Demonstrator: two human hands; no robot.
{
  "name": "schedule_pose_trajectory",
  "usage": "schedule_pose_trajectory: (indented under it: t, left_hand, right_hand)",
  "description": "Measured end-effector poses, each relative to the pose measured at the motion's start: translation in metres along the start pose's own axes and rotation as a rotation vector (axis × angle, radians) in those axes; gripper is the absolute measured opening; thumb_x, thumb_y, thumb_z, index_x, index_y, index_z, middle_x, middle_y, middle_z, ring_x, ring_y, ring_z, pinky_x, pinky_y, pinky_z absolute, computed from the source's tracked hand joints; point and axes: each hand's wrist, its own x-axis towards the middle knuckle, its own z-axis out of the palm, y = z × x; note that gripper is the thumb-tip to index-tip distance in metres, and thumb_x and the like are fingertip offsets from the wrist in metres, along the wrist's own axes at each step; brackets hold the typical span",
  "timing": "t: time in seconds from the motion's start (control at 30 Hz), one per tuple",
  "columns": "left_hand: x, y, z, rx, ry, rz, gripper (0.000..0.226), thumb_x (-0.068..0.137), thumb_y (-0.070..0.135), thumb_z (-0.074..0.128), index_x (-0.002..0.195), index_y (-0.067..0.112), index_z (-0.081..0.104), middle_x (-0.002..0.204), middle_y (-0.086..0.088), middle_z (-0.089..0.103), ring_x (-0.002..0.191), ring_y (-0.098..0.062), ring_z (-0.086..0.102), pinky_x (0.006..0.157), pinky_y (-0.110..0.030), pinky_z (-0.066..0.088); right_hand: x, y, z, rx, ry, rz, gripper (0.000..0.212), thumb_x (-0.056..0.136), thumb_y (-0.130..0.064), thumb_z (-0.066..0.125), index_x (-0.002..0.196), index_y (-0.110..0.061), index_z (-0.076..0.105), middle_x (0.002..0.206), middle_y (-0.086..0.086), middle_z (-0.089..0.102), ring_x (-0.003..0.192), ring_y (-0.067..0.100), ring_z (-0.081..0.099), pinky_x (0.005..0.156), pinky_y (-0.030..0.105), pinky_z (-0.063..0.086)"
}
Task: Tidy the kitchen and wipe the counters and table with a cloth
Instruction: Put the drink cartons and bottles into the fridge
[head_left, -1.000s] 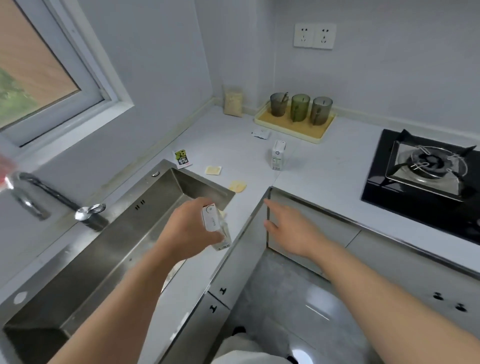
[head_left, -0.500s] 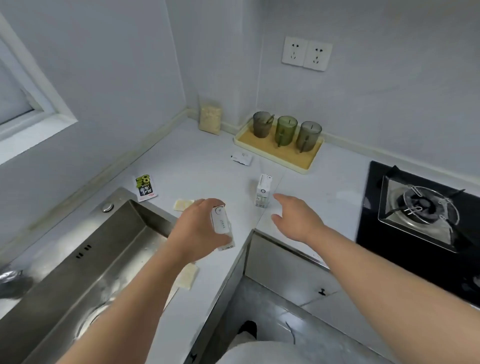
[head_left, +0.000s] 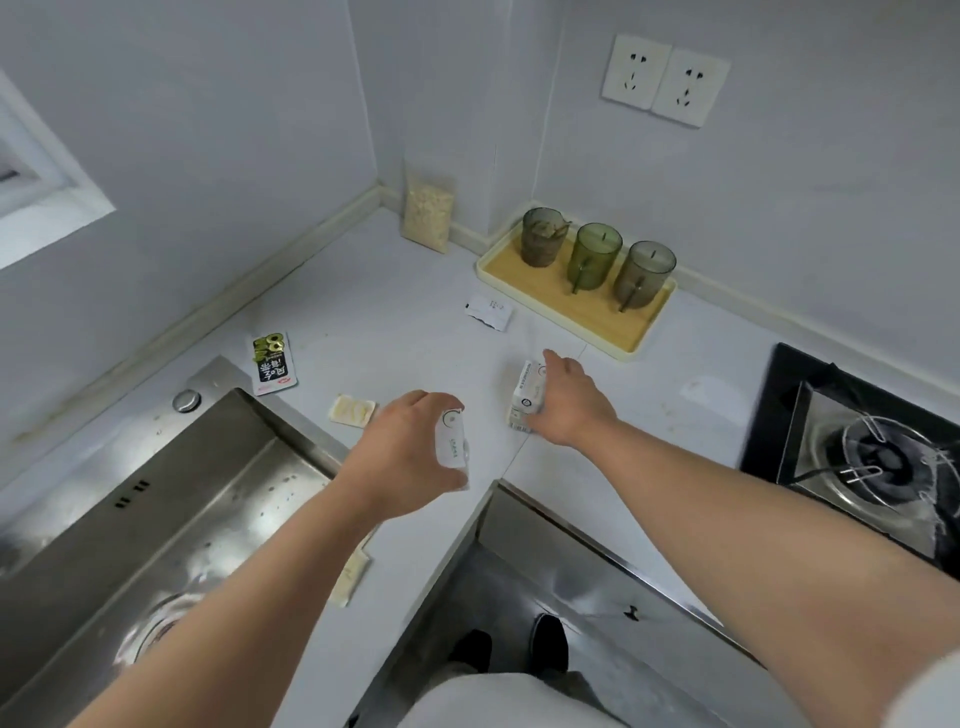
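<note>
My left hand (head_left: 405, 447) is shut on a small white carton (head_left: 451, 441), held above the white counter (head_left: 395, 322) near its inner corner. My right hand (head_left: 571, 400) wraps around a second small white carton (head_left: 525, 395) that stands on the counter. Scattered litter lies on the counter: a black and green sachet (head_left: 271, 362), a pale yellow wrapper (head_left: 352, 409), a torn white packet (head_left: 488, 312) and another pale wrapper (head_left: 351, 577) by the sink's edge, partly hidden under my left forearm.
A steel sink (head_left: 171, 519) fills the lower left. A yellow tray (head_left: 613, 322) with three green cups stands at the back, a bag of grain (head_left: 427, 215) leans in the corner, and a black gas hob (head_left: 862, 447) is at the right.
My right hand has reached forward from the counter edge and closed around the standing carton. The view has swung right, away from the window and tap. My left hand still holds its carton.
</note>
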Motion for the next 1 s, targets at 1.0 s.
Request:
schedule_pose_trajectory:
  t: [1.0]
  left_hand:
    - [0.032,0.104,-0.009,0.026,-0.035,0.319,0.073,0.06,0.052,0.086,0.122,0.039,0.05,0.106,0.022,0.049,0.092,0.001,0.048,0.072,-0.014,0.038]
  right_hand:
    - [-0.126,0.043,-0.09,0.26,0.247,-0.282,0.075,0.071,-0.028,0.082,0.138,-0.03,0.05,0.126,-0.011,0.054,0.112,0.005,0.049,0.095,0.024,0.042]
